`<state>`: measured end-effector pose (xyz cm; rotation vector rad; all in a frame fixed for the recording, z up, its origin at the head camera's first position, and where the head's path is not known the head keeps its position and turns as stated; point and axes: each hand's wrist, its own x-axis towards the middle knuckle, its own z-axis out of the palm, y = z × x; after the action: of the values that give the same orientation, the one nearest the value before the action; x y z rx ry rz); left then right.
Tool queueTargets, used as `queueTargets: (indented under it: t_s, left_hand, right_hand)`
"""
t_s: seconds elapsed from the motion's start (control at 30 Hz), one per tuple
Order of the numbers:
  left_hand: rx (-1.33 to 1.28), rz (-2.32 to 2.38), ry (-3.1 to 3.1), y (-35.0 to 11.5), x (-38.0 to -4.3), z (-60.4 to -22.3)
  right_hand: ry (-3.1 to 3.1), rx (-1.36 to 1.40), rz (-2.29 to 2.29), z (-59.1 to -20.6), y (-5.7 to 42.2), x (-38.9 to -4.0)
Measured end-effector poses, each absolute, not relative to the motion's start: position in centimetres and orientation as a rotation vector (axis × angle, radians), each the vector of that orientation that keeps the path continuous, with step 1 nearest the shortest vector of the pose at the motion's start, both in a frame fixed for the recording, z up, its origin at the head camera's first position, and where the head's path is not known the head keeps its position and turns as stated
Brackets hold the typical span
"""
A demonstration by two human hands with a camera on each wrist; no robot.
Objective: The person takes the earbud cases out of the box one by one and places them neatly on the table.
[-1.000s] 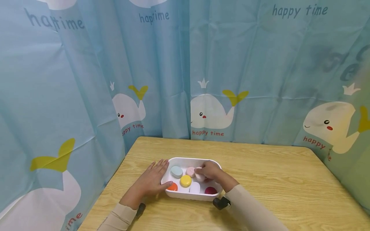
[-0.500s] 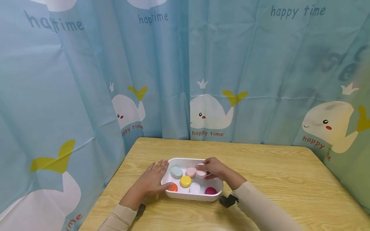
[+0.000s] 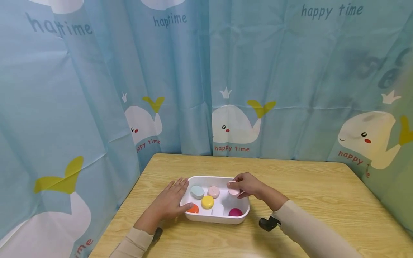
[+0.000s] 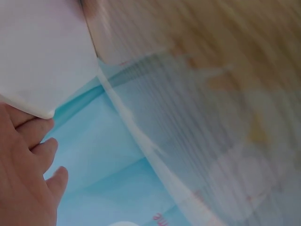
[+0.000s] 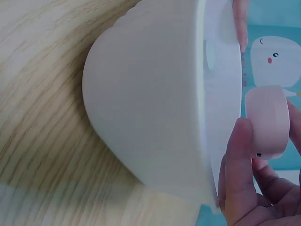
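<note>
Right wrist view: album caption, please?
A right hand holds a thick pale pink disc near a white rounded tray.

The light-blue, folded fabric curtain (image 3: 184,71) reads "happy time" in grey-blue letters at upper right; folds squeeze it to "haptime" at upper centre and upper left. Red "happy time" stands beneath the white middle whale (image 3: 237,125), "appy time" under the white left whale (image 3: 143,122), "happy" under the white right whale (image 3: 366,134), "ime" at lower left.

L hand (image 3: 169,203) palm-down, R hand (image 3: 251,185) mid-pinch
</note>
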<state>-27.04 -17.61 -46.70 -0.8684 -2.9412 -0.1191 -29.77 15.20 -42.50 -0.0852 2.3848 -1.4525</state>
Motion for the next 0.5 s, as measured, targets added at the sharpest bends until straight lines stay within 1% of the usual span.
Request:
queueTargets:
  t_s: [0.17,0.5]
  left_hand:
    - [-0.861,-0.084,-2.931,-17.6,-27.2,-46.9]
    - [-0.873,-0.091,-2.92,-17.6,-26.9,-46.9]
  right_hand:
    - [2.368,-0.1,-1.489,-42.0,16.5,-29.6]
    - [2.373,-0.087,-1.512,-42.7,19.3,-29.7]
